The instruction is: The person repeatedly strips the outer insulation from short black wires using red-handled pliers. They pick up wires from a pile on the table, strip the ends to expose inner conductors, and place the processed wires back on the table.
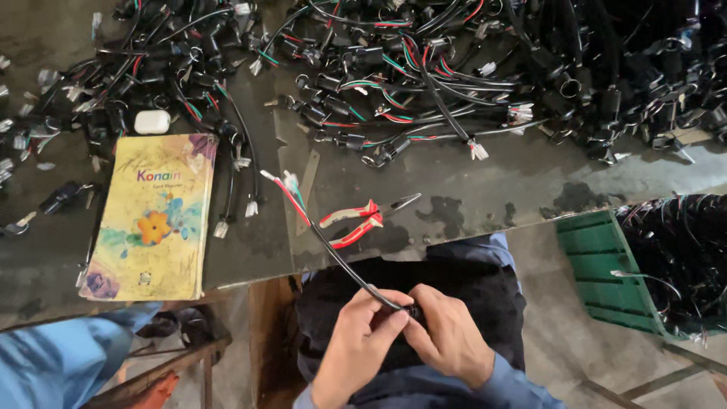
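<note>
Over my lap, my left hand point(356, 341) and my right hand point(447, 333) together pinch the black end of a sheathed cable point(333, 254). The cable runs up and left over the table edge. Its far end point(282, 182) fans into red, green and white wires with a white plug. Red-handled pliers point(354, 221) lie on the dark table point(485, 189) just beyond my hands, apart from them.
Heaps of black cable assemblies point(424, 68) cover the table's far side. A yellow flowered notebook point(155, 220) lies at left with a small white case point(152, 122) above it. A green crate point(606, 265) full of cables stands on the floor at right. Another person's blue sleeve point(60, 363) shows bottom left.
</note>
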